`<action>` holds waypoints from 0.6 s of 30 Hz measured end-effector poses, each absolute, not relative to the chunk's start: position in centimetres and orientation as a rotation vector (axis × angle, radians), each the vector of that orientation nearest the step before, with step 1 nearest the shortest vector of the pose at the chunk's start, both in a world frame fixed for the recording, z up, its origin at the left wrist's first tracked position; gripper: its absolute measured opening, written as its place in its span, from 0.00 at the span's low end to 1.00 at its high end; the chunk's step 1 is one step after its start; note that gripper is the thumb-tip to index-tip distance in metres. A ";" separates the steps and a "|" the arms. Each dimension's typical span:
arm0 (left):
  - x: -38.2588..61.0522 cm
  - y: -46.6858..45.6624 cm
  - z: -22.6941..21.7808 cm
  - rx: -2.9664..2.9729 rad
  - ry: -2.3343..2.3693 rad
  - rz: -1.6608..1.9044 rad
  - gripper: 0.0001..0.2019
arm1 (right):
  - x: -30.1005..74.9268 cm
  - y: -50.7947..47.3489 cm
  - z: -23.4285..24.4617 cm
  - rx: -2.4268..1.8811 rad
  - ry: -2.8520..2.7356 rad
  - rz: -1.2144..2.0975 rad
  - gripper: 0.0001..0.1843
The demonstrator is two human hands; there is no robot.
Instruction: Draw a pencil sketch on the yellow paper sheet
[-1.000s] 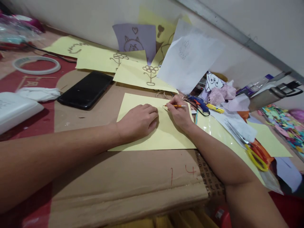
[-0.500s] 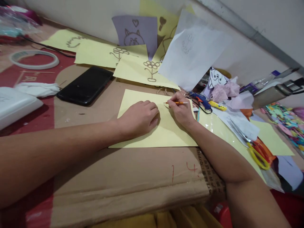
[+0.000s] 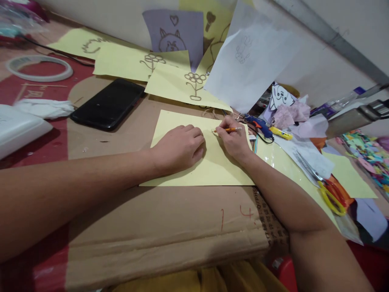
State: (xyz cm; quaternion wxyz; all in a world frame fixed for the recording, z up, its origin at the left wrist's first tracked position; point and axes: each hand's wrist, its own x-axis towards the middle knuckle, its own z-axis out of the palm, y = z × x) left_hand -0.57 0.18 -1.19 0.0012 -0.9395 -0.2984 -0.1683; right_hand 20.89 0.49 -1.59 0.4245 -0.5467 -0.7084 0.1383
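A pale yellow sheet of paper (image 3: 179,174) lies on the cardboard surface in front of me. My left hand (image 3: 180,147) rests palm down on its left half, fingers slightly bent and holding nothing. In my right hand (image 3: 233,140) is an orange pencil (image 3: 230,129), pinched near its point, which is at the paper's upper right part. No clear line shows on the sheet. Behind it, yellow sheets with drawn flowers (image 3: 194,85) overlap, and a white sheet with a faint sketch (image 3: 243,61) leans against the wall.
To the left lie a black phone (image 3: 109,104) and a tape roll (image 3: 39,69). A blue glue gun (image 3: 258,125), a yellow cutter (image 3: 281,133) and scissors (image 3: 331,198) lie to the right. Further right are a metal bottle (image 3: 352,119) and colourful foam pieces (image 3: 361,150).
My view has shifted slightly, so the things at the back sit a little higher. The pencil point is marginally further right; my left hand stays on the paper.
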 end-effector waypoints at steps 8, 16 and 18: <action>-0.5 0.2 -1.0 -2.972 -0.937 -0.534 0.13 | 21.0 0.7 -1.7 -1.332 -1.847 0.346 0.10; -0.6 0.2 -1.0 -2.969 -0.927 -0.479 0.12 | 20.9 0.6 -1.8 -1.273 -1.781 0.406 0.11; -0.5 0.2 -0.8 -2.968 -0.930 -0.471 0.11 | 21.0 0.6 -1.8 -1.266 -1.767 0.414 0.11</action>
